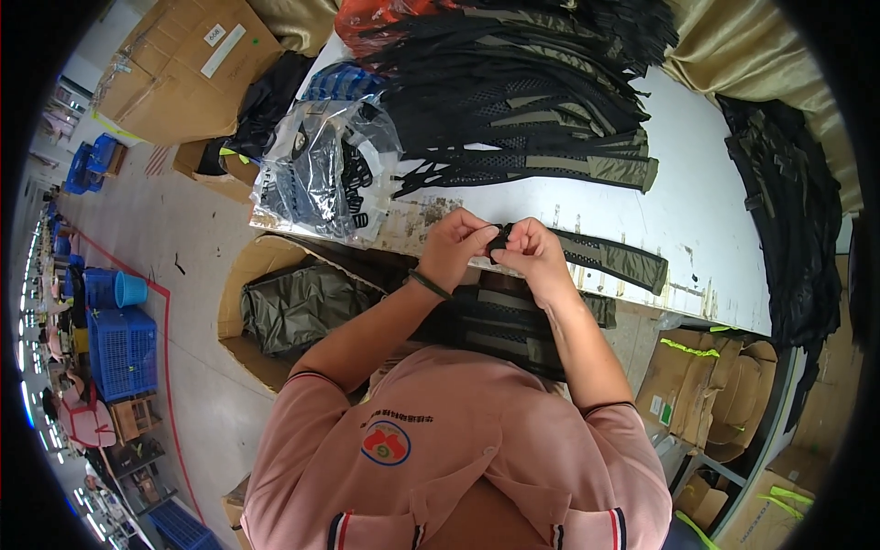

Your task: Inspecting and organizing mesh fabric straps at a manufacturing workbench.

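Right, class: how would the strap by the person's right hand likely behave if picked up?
The strap would probably droop, since it looks like thin fabric. It is likely light, being narrow with a mesh-like section. It seems unlikely to roll, because it lies flat on the table.

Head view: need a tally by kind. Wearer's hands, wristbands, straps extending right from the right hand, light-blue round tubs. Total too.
Hands: 2, left hand and right hand, both pinching black material
Dark wristband: 1, left wrist
Olive-and-black strap: 1
Light-blue tub: 1
Total: 5
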Demonstrator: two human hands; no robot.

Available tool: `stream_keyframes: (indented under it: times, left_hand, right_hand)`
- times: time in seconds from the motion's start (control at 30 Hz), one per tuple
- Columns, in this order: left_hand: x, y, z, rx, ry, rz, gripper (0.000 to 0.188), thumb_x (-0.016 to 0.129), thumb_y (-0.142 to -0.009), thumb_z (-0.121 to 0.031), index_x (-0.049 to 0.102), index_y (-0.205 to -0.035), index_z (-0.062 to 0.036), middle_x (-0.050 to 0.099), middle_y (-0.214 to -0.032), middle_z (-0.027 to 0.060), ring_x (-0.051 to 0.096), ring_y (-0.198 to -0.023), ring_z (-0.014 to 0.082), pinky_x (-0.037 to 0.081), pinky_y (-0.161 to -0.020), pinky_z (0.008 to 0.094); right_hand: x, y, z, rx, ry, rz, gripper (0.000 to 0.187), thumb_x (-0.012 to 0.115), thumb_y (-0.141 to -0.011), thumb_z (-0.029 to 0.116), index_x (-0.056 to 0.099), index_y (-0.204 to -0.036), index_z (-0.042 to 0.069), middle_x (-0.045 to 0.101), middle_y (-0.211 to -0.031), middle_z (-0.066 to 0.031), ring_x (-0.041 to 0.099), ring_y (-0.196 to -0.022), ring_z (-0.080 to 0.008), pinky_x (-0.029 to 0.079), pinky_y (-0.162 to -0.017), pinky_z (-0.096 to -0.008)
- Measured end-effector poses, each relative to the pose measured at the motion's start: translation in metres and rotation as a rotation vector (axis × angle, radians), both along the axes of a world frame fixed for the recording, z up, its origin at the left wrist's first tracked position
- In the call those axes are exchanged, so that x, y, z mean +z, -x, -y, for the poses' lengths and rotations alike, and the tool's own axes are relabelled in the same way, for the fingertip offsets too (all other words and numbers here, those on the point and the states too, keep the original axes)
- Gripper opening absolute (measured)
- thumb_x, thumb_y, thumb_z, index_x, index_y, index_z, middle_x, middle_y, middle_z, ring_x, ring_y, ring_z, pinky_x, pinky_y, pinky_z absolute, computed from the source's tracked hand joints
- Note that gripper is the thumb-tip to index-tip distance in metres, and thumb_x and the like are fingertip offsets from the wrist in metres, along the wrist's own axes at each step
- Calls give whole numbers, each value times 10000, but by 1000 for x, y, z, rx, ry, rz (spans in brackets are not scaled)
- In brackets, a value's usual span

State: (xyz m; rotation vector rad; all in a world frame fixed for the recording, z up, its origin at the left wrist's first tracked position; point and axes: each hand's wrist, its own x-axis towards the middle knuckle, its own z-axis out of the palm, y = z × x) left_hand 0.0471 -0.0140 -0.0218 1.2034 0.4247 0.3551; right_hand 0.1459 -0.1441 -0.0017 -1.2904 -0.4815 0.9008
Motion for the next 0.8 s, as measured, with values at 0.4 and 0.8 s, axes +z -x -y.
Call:
stream_keyframes:
  times: [0.4, 0.8]
  left_hand:
    - [-8, 7, 5, -209, -287, 294, 356, 678, -787, 55, 513, -1097, -11, 553, -1068, 64, 557, -938, 108, 461, -823, 256]
    - [7, 2, -5, -166, -457, 336, 259, 648, -743, 84, 585, -961, -39, 526, -988, 42, 519, -814, 108, 454, -723, 237]
  right_hand:
    - [-3, 5, 7, -110, -133, -354, 242, 639, -777, -95, 485, -806, 90, 582, -713, -12, 557, -622, -72, 442, -574, -177]
    - [28, 2, 12, -25, -136, -467, 125, 561, -910, 52, 575, -1033, 34, 544, -744, 26, 555, -702, -67, 494, -647, -212]
